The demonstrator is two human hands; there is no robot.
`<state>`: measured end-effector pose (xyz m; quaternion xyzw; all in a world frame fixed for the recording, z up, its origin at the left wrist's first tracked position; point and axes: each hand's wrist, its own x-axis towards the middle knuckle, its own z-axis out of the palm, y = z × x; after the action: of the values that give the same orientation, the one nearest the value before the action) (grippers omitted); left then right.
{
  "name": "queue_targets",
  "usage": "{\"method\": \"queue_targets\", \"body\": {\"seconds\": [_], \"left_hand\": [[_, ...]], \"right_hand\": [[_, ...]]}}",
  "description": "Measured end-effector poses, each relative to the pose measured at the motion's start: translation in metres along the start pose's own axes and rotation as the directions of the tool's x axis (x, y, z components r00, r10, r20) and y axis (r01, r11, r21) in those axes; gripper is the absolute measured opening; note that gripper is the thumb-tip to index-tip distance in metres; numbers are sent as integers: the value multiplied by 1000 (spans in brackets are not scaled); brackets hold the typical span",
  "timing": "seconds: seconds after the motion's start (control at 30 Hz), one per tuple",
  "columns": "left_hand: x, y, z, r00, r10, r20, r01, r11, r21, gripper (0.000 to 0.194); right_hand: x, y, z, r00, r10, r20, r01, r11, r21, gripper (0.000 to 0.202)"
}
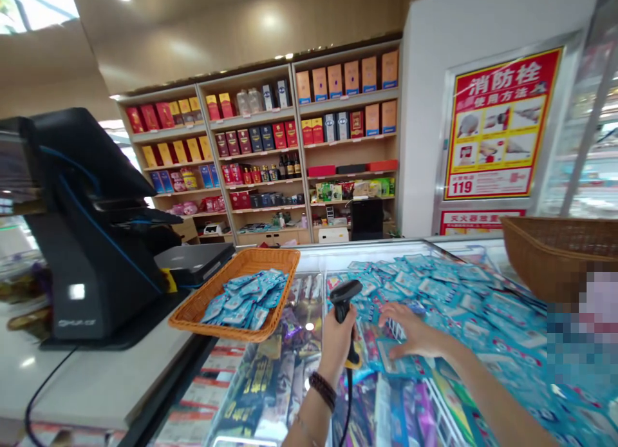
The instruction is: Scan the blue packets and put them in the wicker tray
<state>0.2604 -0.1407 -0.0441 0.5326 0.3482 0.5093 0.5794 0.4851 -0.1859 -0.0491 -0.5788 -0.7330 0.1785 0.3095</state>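
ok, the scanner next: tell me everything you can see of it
The handheld scanner is black, plastic by the look of it: wide head, narrower grip, some yellow low on the handle. The left hand wraps the grip, head uppermost, over the display case. A black cable runs from the handle's base toward the picture's bottom edge. Can't tell whether it's on.
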Motion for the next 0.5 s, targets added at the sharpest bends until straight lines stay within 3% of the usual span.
{"method": "queue_targets", "body": {"seconds": [0.1,0.2,0.3,0.4,0.5], "left_hand": [[-2,-3,-5,1000,-12,-19,12,1000,9,52],[-4,-6,-9,1000,-17,-26,17,1000,11,52],[-8,-8,-8,1000,-16,-10,16,1000,4,50],[-12,-10,-6,1000,-22,0,22,1000,22,50],[-15,-10,-3,1000,-17,18,16,998,56,51]], "right_hand": [[1,7,-3,999,36,1,-36,997,-67,35],[6,21,4,977,129,-171,-147,985,-94,23],[10,35,11,916,207,-344,-206,978,39,21],[12,42,14,845,287,-452,-161,941,296,27],[12,44,11,730,364,-579,-112,899,424,44]]}}
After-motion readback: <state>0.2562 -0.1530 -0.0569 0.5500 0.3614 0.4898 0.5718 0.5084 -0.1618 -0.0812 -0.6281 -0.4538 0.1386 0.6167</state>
